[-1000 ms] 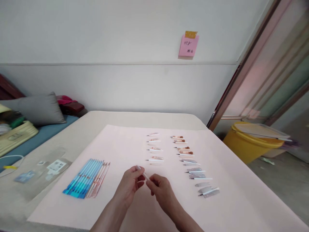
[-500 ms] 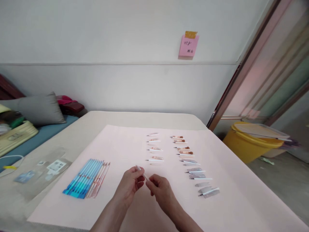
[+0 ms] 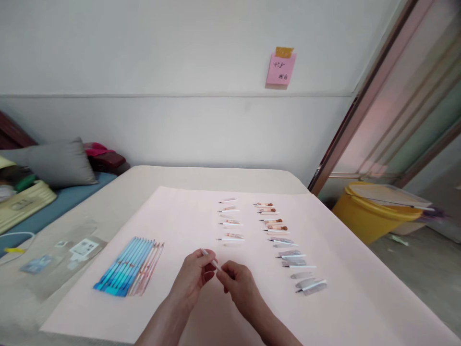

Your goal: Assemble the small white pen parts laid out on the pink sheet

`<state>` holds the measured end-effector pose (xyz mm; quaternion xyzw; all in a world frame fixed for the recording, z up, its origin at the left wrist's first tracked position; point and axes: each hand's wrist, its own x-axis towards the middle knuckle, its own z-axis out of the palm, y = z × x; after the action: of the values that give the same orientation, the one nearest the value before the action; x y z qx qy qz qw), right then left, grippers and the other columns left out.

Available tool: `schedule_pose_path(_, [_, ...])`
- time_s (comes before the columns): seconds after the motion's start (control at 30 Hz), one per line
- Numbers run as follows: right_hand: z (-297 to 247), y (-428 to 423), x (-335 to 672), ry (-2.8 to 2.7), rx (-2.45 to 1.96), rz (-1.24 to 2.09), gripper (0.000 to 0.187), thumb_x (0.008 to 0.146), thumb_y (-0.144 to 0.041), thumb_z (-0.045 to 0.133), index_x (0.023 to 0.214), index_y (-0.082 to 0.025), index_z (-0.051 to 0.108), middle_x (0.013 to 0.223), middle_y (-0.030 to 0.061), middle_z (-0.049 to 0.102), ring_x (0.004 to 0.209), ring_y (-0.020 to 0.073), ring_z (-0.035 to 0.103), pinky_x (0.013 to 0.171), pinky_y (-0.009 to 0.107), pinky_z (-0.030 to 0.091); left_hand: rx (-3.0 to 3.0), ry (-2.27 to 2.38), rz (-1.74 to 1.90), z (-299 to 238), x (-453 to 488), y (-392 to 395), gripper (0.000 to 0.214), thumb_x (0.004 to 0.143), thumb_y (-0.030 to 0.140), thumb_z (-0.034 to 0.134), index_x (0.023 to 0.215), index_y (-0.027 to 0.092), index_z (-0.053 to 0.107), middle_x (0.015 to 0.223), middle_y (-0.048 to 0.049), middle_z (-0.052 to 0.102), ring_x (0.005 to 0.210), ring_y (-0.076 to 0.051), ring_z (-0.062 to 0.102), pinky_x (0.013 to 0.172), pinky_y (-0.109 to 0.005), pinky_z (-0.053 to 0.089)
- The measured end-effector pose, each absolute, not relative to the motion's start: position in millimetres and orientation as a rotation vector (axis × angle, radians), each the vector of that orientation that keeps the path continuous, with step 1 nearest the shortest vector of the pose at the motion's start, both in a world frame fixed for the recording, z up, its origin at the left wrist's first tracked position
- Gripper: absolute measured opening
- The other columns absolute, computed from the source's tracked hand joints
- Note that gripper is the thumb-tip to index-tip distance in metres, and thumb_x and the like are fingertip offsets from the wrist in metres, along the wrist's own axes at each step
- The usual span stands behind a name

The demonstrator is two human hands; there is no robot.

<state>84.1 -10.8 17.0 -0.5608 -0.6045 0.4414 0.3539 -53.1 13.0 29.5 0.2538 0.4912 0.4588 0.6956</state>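
Between my two hands is a slim, pale pen [image 3: 215, 265], tilted down to the right. My left hand [image 3: 193, 275] pinches its upper part with thumb and fingers. The lower end is closed in the fingers of my right hand [image 3: 238, 282], which hide its tip. Just beyond, a column of pen refills and pale pen parts [image 3: 231, 236] lies on the pink sheet [image 3: 190, 211]. To the right runs a longer column of refills, brown-topped pen parts [image 3: 277, 228] and greyish pen parts [image 3: 292, 263].
Blue and pinkish pens [image 3: 126, 269] lie side by side on the left of the sheet. Clear plastic bags [image 3: 81, 250] rest farther left. A yellow bin [image 3: 370, 216] stands beyond the table's right edge. A pink note [image 3: 281, 69] is taped to the wall.
Both hands keep their grip on the pale pen, with only a very slight shift of the right hand and pen to the left. The laid-out parts have not moved.
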Motion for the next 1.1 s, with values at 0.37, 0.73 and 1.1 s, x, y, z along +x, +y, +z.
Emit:
schedule_pose_path(0.37, [19.7,-11.2,83.4,-1.531,-1.474,1.185,0.025,0.078,-0.034,0.049,0.062,-0.016,0.055,0.047,-0.0029,0.05,0.044,0.0082,0.043,0.046,0.019,0.031,0.544,1.051,1.021,31.0,-53.2,13.0,0.018,0.065,0.017,0.064,0.08,0.015,0.056,0.081,-0.0083,0.064,0.066,-0.013,0.059,0.061,-0.024,0.045])
schedule_pose_path(0.73, [20.2,-11.0,82.7,-1.503,-1.469,1.193,0.022,0.078,-0.031,0.049,0.065,-0.015,0.057,0.048,-0.003,0.05,0.045,0.0081,0.043,0.046,0.018,0.031,0.554,0.953,1.025,34.1,-51.6,12.2,0.014,0.069,0.018,0.06,0.081,0.015,0.054,0.083,-0.01,0.064,0.07,-0.016,0.062,0.066,-0.028,0.048])
schedule_pose_path(1.1, [17.6,-10.3,83.7,-1.512,-1.423,1.203,0.019,0.077,-0.027,0.049,0.083,-0.017,0.063,0.047,-0.0049,0.048,0.044,0.0082,0.045,0.047,0.018,0.034,0.493,1.068,1.109,26.9,-58.6,17.6,0.015,0.07,0.023,0.063,0.08,0.014,0.055,0.082,-0.0105,0.065,0.068,-0.013,0.061,0.059,-0.022,0.048])
